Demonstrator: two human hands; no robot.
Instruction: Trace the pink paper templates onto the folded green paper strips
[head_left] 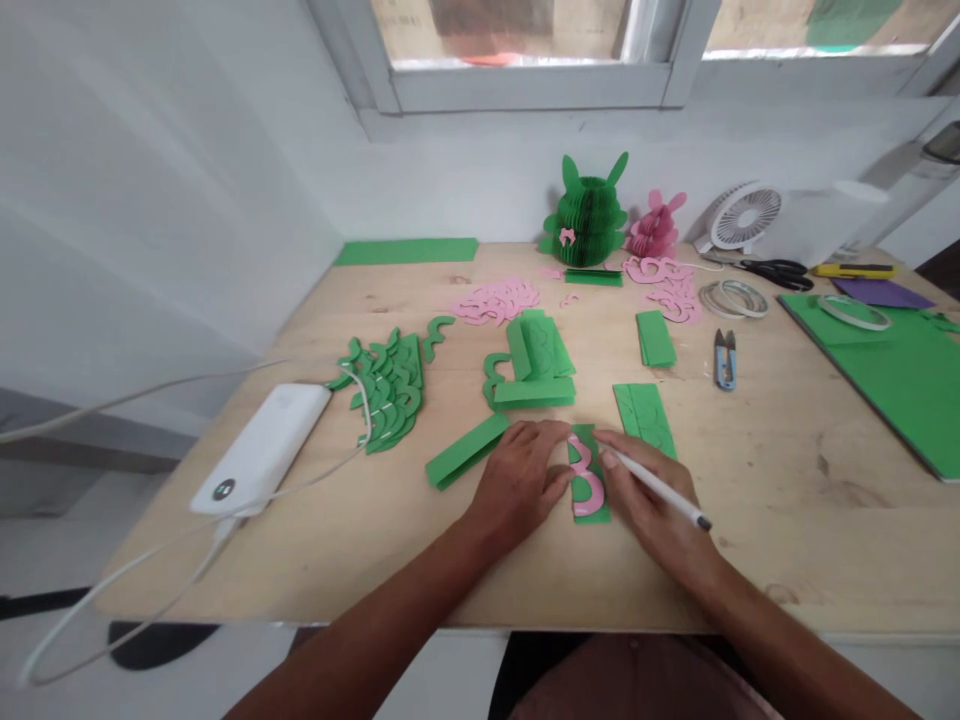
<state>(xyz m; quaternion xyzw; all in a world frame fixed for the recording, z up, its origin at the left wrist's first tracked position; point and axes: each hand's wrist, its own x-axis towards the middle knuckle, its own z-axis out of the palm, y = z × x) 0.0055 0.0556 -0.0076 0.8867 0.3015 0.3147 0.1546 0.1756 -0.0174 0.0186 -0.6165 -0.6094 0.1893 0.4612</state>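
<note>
My right hand (651, 495) is closed around a white pen (664, 487), its dark end pointing toward me and its tip near the top of a pink paper cutout (589, 494). The cutout has two curved lobes and lies flat on a folded green paper strip (601, 508). From the other side, my left hand (523, 470) holds the cutout down with bent fingers and thumb at its left edge. Another folded green strip (469, 450) lies beside my left hand. Just beyond my right hand is a green piece with drawn curved lines (646, 418).
A pile of green cutouts (394, 390) and a white power bank (262, 448) with a cable lie left. Pink cutouts (499, 300) and a green honeycomb paper figure (589, 222) are farther back. Blue thread snips (725, 360), tape rolls (735, 298) and a green sheet (911, 385) are right.
</note>
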